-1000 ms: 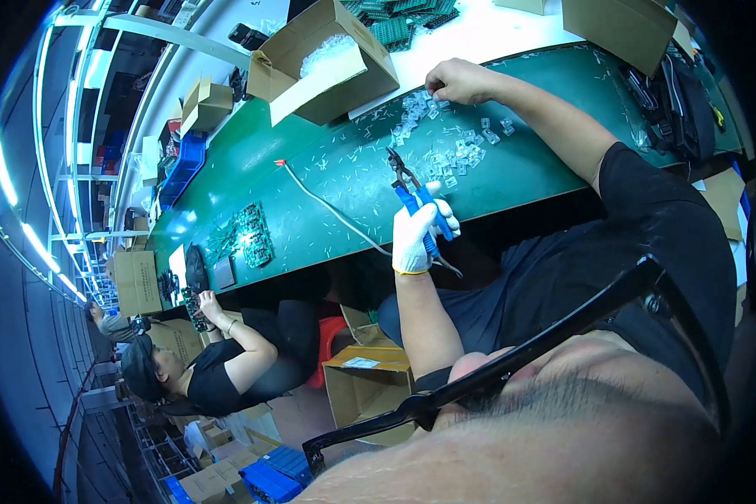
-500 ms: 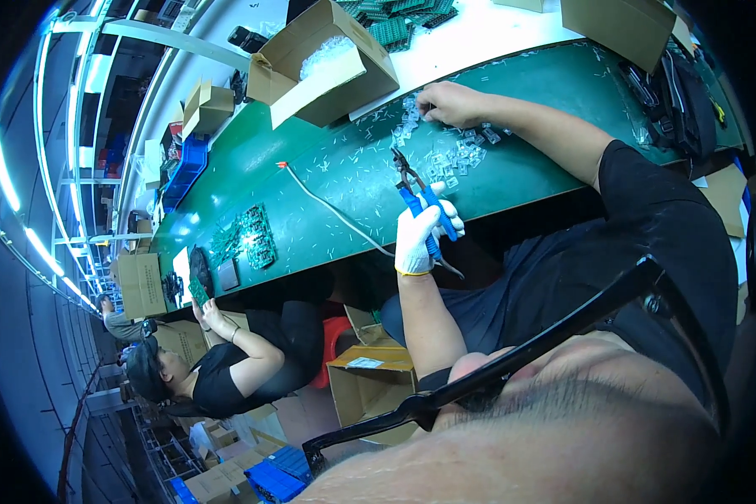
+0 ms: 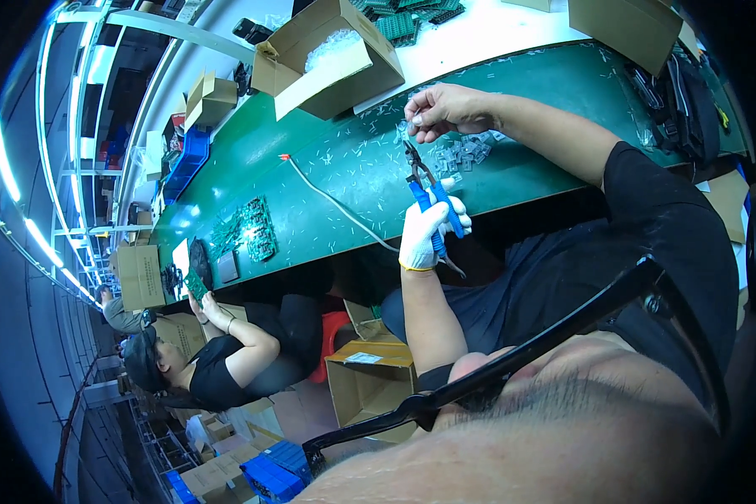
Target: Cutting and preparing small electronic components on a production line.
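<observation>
My left hand (image 3: 424,239) wears a white glove and grips blue-handled cutters (image 3: 427,183), jaws pointing up over the green bench (image 3: 328,168). Just above the jaws, my bare right hand (image 3: 445,109) pinches a small clear part (image 3: 405,128) between thumb and fingers. The part hangs right at the cutter tip. Several similar clear parts (image 3: 469,154) lie in a loose pile on the bench beside the cutters, under my right wrist.
An open cardboard box (image 3: 328,55) with clear pieces stands beyond the bench. Green circuit boards (image 3: 248,228) and a thin cable (image 3: 336,206) lie to the left. A seated co-worker (image 3: 218,361) handles a board. Cardboard boxes (image 3: 370,386) and a blue bin (image 3: 273,475) sit below.
My right hand has left the pile and come down to the cutter tip with a small part pinched. My left hand has kept the cutters nearly still.
</observation>
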A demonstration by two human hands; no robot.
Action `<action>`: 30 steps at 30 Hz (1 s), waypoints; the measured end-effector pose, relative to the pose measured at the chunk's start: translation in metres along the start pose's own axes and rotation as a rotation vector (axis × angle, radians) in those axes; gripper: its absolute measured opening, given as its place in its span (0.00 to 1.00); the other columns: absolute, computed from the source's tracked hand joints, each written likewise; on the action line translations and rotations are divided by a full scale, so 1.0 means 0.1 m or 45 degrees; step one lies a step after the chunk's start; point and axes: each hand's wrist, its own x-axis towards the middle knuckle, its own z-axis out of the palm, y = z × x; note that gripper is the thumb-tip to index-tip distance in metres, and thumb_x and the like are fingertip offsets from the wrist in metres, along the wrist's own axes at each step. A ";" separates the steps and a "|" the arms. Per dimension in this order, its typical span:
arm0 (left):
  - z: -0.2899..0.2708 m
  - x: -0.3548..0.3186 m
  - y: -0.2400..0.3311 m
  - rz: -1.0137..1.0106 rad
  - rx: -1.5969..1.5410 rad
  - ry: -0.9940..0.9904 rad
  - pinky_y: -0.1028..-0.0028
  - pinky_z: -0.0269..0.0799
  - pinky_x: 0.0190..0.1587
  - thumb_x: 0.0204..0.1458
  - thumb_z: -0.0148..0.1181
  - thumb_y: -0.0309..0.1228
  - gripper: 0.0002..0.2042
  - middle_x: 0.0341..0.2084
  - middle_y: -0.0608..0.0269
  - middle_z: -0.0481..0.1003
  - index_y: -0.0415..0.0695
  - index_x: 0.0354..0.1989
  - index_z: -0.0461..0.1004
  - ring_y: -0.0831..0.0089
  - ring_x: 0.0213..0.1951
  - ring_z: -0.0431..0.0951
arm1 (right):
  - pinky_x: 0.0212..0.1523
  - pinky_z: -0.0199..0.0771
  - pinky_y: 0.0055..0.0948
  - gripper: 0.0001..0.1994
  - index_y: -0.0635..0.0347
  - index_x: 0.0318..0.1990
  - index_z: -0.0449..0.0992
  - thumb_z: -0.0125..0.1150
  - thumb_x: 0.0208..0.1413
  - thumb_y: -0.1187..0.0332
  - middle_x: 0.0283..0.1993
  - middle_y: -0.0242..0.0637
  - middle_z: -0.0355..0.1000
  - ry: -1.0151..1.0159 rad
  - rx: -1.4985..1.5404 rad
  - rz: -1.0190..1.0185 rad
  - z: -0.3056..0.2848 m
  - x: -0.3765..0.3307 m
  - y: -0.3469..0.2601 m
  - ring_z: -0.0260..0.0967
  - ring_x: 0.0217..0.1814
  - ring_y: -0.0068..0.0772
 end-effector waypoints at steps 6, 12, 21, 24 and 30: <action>-0.01 0.01 -0.02 0.023 -0.035 -0.023 0.62 0.82 0.40 0.57 0.64 0.38 0.33 0.39 0.51 0.78 0.31 0.66 0.59 0.60 0.37 0.83 | 0.31 0.75 0.21 0.04 0.59 0.40 0.76 0.60 0.65 0.70 0.37 0.35 0.77 -0.092 -0.179 0.100 0.01 -0.01 0.04 0.76 0.34 0.23; -0.05 0.02 -0.03 0.032 -0.011 -0.075 0.56 0.82 0.42 0.58 0.63 0.38 0.35 0.41 0.46 0.78 0.28 0.67 0.58 0.53 0.39 0.83 | 0.33 0.74 0.23 0.04 0.59 0.37 0.76 0.63 0.61 0.70 0.35 0.34 0.76 -0.097 -0.285 0.082 0.07 -0.06 0.02 0.74 0.36 0.23; -0.04 0.00 -0.05 0.001 -0.053 -0.042 0.60 0.83 0.42 0.58 0.63 0.35 0.32 0.41 0.48 0.78 0.31 0.66 0.60 0.58 0.38 0.84 | 0.33 0.77 0.23 0.04 0.62 0.38 0.77 0.65 0.59 0.72 0.33 0.32 0.75 -0.014 -0.387 -0.094 0.09 -0.06 0.07 0.74 0.33 0.22; -0.01 -0.01 -0.04 0.003 -0.067 -0.037 0.59 0.83 0.43 0.58 0.62 0.34 0.31 0.42 0.48 0.78 0.31 0.66 0.60 0.58 0.39 0.84 | 0.33 0.78 0.24 0.04 0.62 0.38 0.77 0.65 0.59 0.72 0.33 0.33 0.75 0.016 -0.390 -0.079 0.10 -0.05 0.08 0.75 0.33 0.23; 0.00 -0.02 -0.01 -0.008 0.089 0.063 0.60 0.84 0.38 0.59 0.62 0.35 0.29 0.38 0.48 0.78 0.30 0.64 0.62 0.56 0.35 0.83 | 0.32 0.79 0.24 0.05 0.63 0.37 0.77 0.65 0.59 0.71 0.32 0.33 0.75 -0.008 -0.478 -0.099 0.12 -0.08 0.04 0.76 0.33 0.23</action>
